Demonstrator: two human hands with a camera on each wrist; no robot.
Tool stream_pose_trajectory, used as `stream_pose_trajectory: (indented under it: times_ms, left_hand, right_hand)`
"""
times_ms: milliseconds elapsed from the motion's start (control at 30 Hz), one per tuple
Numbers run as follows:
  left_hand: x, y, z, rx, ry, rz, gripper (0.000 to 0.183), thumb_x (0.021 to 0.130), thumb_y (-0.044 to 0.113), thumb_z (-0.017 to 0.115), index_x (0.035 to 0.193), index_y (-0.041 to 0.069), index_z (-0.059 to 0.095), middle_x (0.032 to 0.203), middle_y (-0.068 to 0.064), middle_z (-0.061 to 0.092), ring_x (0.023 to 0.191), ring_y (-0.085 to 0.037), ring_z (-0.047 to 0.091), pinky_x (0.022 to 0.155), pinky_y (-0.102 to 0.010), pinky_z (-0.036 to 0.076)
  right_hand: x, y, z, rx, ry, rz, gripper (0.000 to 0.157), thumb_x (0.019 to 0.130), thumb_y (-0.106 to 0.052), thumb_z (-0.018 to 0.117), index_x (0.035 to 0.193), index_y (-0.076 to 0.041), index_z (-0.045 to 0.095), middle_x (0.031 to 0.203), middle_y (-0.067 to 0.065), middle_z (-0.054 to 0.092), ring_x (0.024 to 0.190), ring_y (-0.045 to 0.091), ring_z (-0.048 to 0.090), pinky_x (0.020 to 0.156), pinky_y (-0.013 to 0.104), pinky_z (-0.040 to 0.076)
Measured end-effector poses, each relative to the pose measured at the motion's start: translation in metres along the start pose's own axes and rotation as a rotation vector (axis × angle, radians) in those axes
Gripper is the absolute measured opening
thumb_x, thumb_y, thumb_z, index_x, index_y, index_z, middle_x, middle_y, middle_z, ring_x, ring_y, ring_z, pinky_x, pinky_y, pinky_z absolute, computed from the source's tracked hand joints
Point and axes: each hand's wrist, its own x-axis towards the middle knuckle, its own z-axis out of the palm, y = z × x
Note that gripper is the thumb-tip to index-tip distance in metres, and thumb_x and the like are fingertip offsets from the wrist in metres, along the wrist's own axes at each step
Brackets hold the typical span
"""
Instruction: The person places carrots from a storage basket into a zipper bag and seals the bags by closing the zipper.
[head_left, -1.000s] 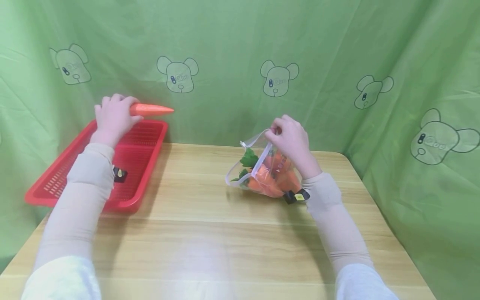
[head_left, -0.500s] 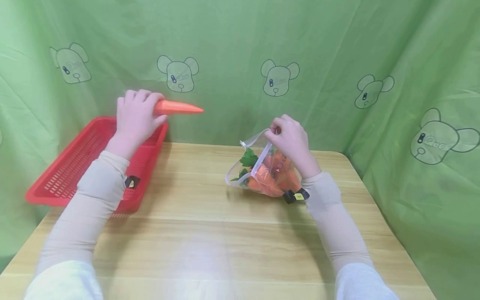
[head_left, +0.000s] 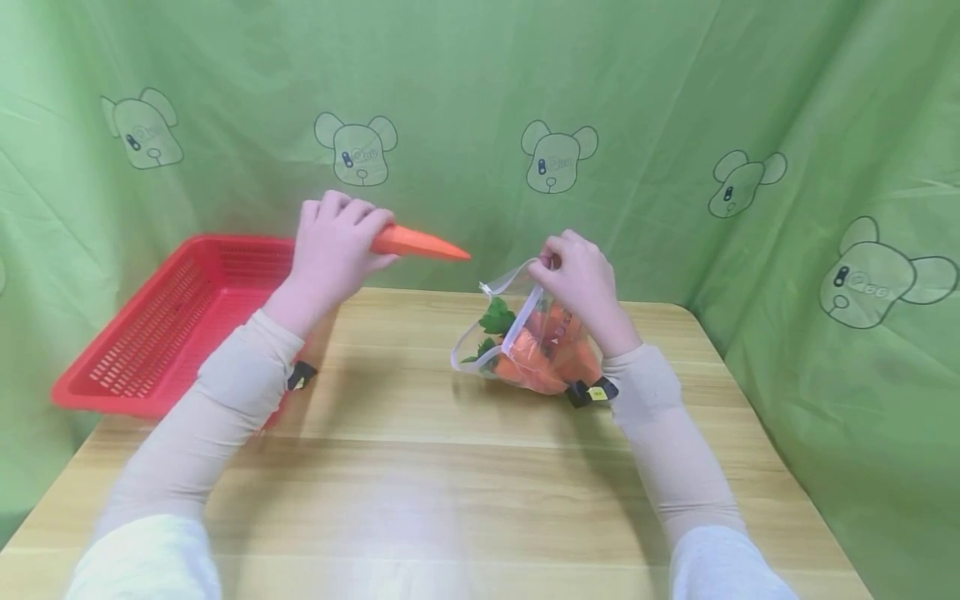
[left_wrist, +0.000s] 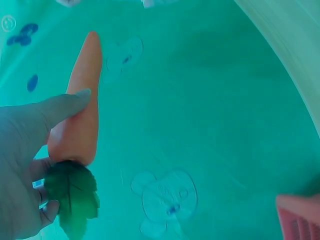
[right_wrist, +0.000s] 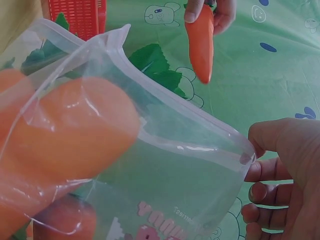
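My left hand [head_left: 333, 246] grips an orange carrot [head_left: 420, 243] in the air between the basket and the bag, its tip pointing right. In the left wrist view the thumb lies along the carrot [left_wrist: 82, 105], and green leaves [left_wrist: 72, 195] hang from its thick end beside the fingers. With thumb and forefinger my right hand [head_left: 581, 275] pinches the upper edge of a clear zip bag [head_left: 517, 287], whose mouth gapes toward the left. Inside the bag are orange carrots [right_wrist: 80, 130] with green leaves [right_wrist: 157, 70] near the opening.
A red plastic basket [head_left: 135, 367] stands at the left of the wooden table [head_left: 420, 467], partly behind my left arm. Green curtains [head_left: 450, 75] printed with bear heads hang behind the table and along its sides.
My left hand has carried the carrot from above the basket to the right, toward the bag, and its tip has dipped slightly. The right hand and the bag have stayed in place.
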Motion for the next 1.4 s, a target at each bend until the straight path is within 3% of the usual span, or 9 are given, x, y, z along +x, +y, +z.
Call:
stream_pose_trajectory:
  times_ms: [233,400,567,667,800,1000,1100,1233,1400]
  left_hand:
    - [0.001,0.024,0.008,-0.013,0.006,0.102,0.045,0.075,0.048,0.079,0.11,0.022,0.07,0.105,-0.002,0.072,0.103,-0.028,0.052,0.086,-0.049,0.034]
    - [0.004,0.037,0.013,-0.046,-0.091,0.12,0.047,0.077,0.054,0.075,0.112,0.023,0.07,0.106,-0.001,0.072,0.1,-0.026,0.056,0.087,-0.048,0.037]
    - [0.007,0.048,0.022,-0.147,-0.215,0.108,0.047,0.08,0.054,0.073,0.113,0.021,0.07,0.104,-0.001,0.072,0.087,-0.023,0.063,0.07,-0.039,0.048]
    - [0.01,0.052,0.028,-0.251,-0.306,0.045,0.048,0.08,0.055,0.073,0.114,0.021,0.069,0.101,0.0,0.071,0.081,-0.019,0.063,0.064,-0.034,0.048]
    - [0.014,0.056,0.034,-0.398,-0.422,-0.08,0.053,0.079,0.059,0.072,0.115,0.02,0.068,0.103,0.002,0.07,0.082,-0.015,0.062,0.066,-0.032,0.048]
    - [0.019,0.058,0.043,-0.575,-0.535,-0.243,0.06,0.077,0.059,0.073,0.12,0.018,0.065,0.107,-0.001,0.07,0.087,-0.015,0.063,0.073,-0.033,0.051]
    - [0.021,0.059,0.047,-0.701,-0.585,-0.337,0.062,0.078,0.054,0.075,0.123,0.013,0.062,0.111,-0.005,0.07,0.081,-0.018,0.067,0.074,-0.032,0.055]
    - [0.024,0.061,0.051,-0.86,-0.612,-0.456,0.058,0.08,0.046,0.076,0.124,0.011,0.06,0.111,-0.009,0.068,0.07,-0.019,0.07,0.068,-0.031,0.058]
    - [0.025,0.064,0.051,-1.045,-0.597,-0.55,0.043,0.084,0.026,0.077,0.119,0.007,0.061,0.111,-0.011,0.065,0.078,-0.019,0.07,0.078,-0.036,0.06]
  right_hand:
    - [-0.001,-0.001,0.0,0.005,0.001,-0.002,0.014,0.082,-0.022,0.058,0.076,-0.009,0.059,0.084,0.007,0.052,0.074,0.023,0.047,0.059,0.031,0.037]
    - [-0.001,-0.002,0.0,0.008,0.01,-0.01,0.014,0.082,-0.022,0.058,0.076,-0.009,0.058,0.083,0.008,0.053,0.074,0.023,0.047,0.059,0.032,0.037]
    - [0.0,-0.002,0.001,0.011,0.002,-0.005,0.015,0.082,-0.024,0.059,0.075,-0.01,0.058,0.082,0.006,0.051,0.074,0.023,0.046,0.06,0.032,0.036]
    - [0.0,-0.002,0.001,0.013,-0.001,-0.002,0.017,0.082,-0.025,0.06,0.075,-0.01,0.058,0.082,0.006,0.05,0.074,0.023,0.046,0.06,0.032,0.036]
    - [0.0,-0.002,0.001,0.01,0.002,0.0,0.016,0.083,-0.025,0.06,0.075,-0.01,0.058,0.082,0.006,0.05,0.074,0.023,0.046,0.06,0.031,0.036]
    - [0.0,-0.001,0.002,0.001,0.012,-0.005,0.016,0.082,-0.024,0.059,0.075,-0.01,0.058,0.081,0.005,0.049,0.073,0.023,0.045,0.059,0.032,0.035]
    - [0.001,-0.001,0.002,0.001,0.014,-0.006,0.015,0.082,-0.024,0.059,0.075,-0.01,0.058,0.081,0.005,0.05,0.073,0.023,0.045,0.058,0.032,0.034]
    - [0.001,-0.002,0.002,0.003,0.006,0.0,0.015,0.082,-0.023,0.059,0.075,-0.01,0.058,0.081,0.006,0.05,0.074,0.023,0.046,0.059,0.032,0.035]
    - [0.001,-0.003,0.002,0.002,-0.002,0.007,0.014,0.082,-0.023,0.058,0.075,-0.01,0.058,0.082,0.006,0.051,0.074,0.023,0.046,0.06,0.032,0.036]
